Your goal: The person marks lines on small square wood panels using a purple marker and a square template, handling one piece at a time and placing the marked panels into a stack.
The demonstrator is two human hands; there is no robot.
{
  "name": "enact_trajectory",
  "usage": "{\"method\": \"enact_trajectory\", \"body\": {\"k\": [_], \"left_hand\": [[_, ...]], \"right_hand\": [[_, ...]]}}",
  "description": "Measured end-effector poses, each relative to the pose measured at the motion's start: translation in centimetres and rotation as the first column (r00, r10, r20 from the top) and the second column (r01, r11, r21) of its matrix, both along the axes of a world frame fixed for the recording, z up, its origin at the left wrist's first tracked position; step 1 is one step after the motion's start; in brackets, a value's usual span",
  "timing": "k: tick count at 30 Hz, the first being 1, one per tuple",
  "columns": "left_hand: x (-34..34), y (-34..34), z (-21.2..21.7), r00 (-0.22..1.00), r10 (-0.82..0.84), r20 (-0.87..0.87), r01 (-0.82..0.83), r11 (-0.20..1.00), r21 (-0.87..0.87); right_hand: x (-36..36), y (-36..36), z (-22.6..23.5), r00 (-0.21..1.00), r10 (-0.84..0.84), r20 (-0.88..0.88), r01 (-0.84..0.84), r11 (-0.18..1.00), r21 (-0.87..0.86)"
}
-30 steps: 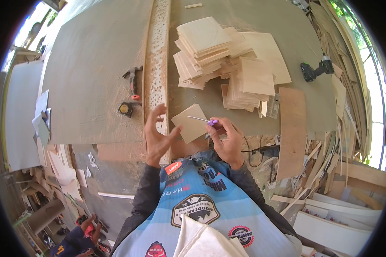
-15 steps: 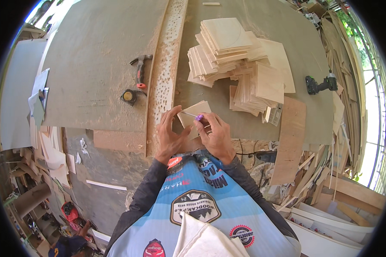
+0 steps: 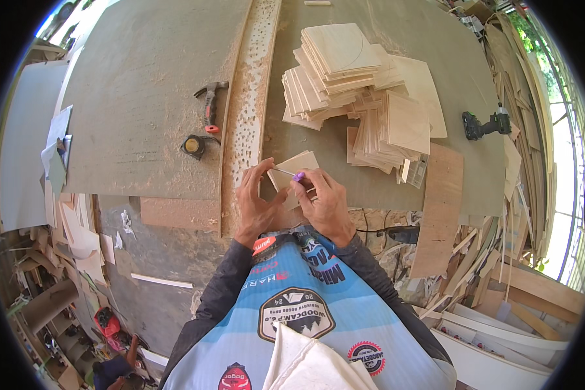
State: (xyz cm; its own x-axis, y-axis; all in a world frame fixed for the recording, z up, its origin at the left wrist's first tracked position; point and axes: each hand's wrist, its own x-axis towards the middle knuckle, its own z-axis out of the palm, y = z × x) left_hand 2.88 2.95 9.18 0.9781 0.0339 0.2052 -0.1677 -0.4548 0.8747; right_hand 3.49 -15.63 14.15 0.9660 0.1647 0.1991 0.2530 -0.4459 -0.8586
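Between the fingers of my right hand (image 3: 325, 200) is the purple end of a slim tool (image 3: 298, 177), whose thin, pale shaft slants up to the left. It is too small to tell whether it is a pen or a screwdriver. My left hand (image 3: 257, 203) curves round the left edge of a few thin wooden squares (image 3: 303, 161), index finger at their upper corner, by the shaft's far end, and thumb lower down. The hands partly hide these squares. Farther right, uneven stacks of similar wooden pieces (image 3: 344, 49) stand on the grey-green worktop (image 3: 156, 78).
Left of the pitted wooden strip (image 3: 246, 97) lie a hammer (image 3: 210, 107) and a tape measure (image 3: 193, 147). A cordless drill (image 3: 486, 123) rests at the right. A brown board (image 3: 441, 208) overhangs the near edge. Offcuts are piled at the right; another person (image 3: 114, 372) is at the lower left.
The worktop and things on it have shifted slightly up and left in the picture. Both hands keep nearly the same pose around the slim tool and wooden squares.
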Motion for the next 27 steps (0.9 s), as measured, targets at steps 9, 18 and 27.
{"method": "enact_trajectory", "body": {"k": [9, 18, 27], "left_hand": [[0.0, -0.2, 0.1, 1.0, 0.016, 0.019, -0.016, 1.0, 0.01], [-0.1, -0.3, 0.6, 1.0, 0.021, -0.004, -0.021, 1.0, 0.017], [0.0, -0.4, 0.5, 1.0, 0.011, 0.005, -0.011, 1.0, 0.015]], "right_hand": [[-0.3, 0.6, 0.7, 0.996, -0.007, -0.092, 0.011, 0.999, 0.044], [-0.9, 1.1, 0.6, 0.993, -0.07, -0.099, 0.076, 0.995, 0.061], [-1.2, 1.2, 0.4, 0.998, -0.044, -0.037, 0.045, 0.999, 0.015]]}}
